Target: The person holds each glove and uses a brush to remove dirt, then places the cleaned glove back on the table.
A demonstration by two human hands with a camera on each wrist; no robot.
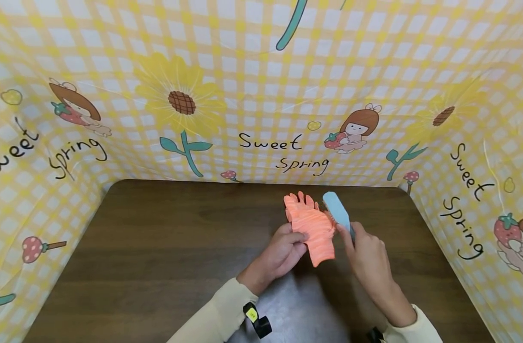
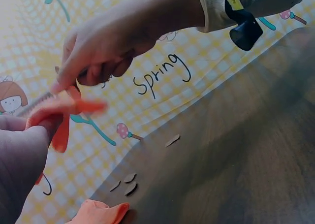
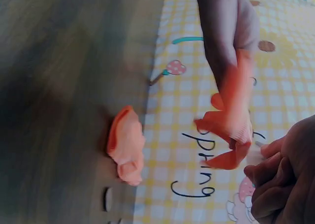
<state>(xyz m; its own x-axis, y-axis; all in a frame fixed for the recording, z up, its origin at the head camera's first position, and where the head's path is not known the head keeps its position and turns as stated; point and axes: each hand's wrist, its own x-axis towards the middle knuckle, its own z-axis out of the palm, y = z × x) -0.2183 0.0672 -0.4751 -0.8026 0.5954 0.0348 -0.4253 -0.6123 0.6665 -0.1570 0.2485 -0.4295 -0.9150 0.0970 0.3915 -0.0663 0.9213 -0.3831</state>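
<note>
My left hand [image 1: 282, 250] holds an orange knit glove [image 1: 313, 228] up above the table, with the thumb lying across its near side. The glove's fingers point away from me and its cuff hangs toward me. In my right hand [image 1: 368, 257] is a light blue brush [image 1: 336, 207], gripped by the handle. Its bristle side faces the glove's right edge and seems to touch it. The left wrist view shows the glove [image 2: 61, 130] pinched by the left thumb, partly blurred. The right hand's curled fingers [image 3: 268, 184] hide most of the brush in the right wrist view.
Another orange fabric piece, likely a second glove [image 3: 128, 147], lies on the dark wooden table [image 1: 158, 267] near its far edge. Several small brown leaf-shaped pieces [image 2: 130, 188] lie near it. A yellow checked cloth [image 1: 261, 95] with printed figures walls the table.
</note>
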